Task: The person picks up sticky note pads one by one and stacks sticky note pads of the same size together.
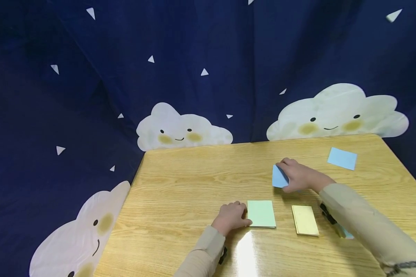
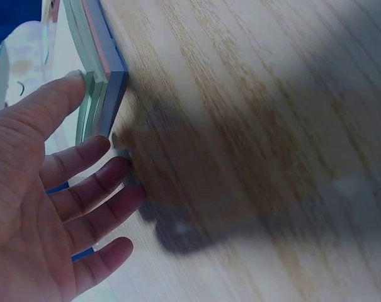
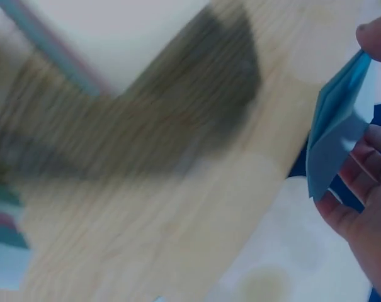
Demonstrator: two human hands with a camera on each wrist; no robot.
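Observation:
My right hand (image 1: 299, 176) grips a small pad of blue sticky notes (image 1: 279, 177) above the table, tilted up. In the right wrist view the thumb is at the top edge of the blue pad (image 3: 344, 119), fingers along its back and lower corner, and its sheets are slightly spread. My left hand (image 1: 231, 217) rests beside a square stack topped with pale green notes (image 1: 261, 214). Seen from the left wrist, its thumb touches the side of the stack (image 2: 102, 69), which has green, pink and blue layers, while the other fingers are loosely extended.
To the right of the green stack lies a pale yellow notepad (image 1: 305, 220). A light blue note (image 1: 342, 158) is at the back right. Another pad (image 1: 346, 233) is partly hidden by the right forearm. A dark blue cloud-printed curtain (image 1: 201, 46) borders the wooden table (image 1: 180, 181).

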